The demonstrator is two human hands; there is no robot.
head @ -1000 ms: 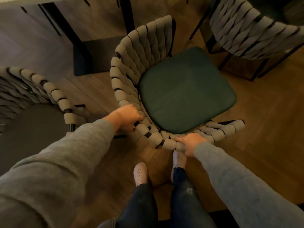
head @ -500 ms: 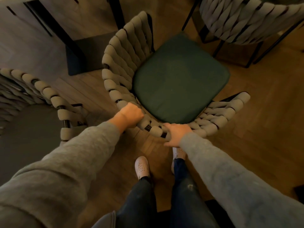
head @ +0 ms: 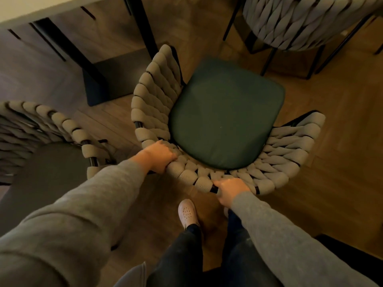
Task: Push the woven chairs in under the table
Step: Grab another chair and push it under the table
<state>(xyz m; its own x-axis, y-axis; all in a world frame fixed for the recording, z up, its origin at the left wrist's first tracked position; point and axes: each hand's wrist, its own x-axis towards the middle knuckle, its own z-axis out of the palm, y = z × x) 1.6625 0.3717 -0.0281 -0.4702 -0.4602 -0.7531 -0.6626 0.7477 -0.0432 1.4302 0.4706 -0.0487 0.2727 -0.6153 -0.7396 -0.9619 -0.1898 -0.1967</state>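
Woven chair (head: 157,112) backrest — left hand (head: 160,157) grips; right hand (head: 230,191) grips.

My left hand (head: 160,157) and right hand (head: 231,190) grip the woven chair (head: 153,100) by its curved back | green cushion (head: 226,117) faces the table (head: 31,12) | two more woven chairs flank it

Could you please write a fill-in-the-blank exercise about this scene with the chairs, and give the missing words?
The left hand and the right hand both grip the back of the middle chair, which has a ____ cushion.
With the left chair and the far right chair, ____ woven chairs are in view.
The person's sleeves are ____.
Missing words: green, three, grey.
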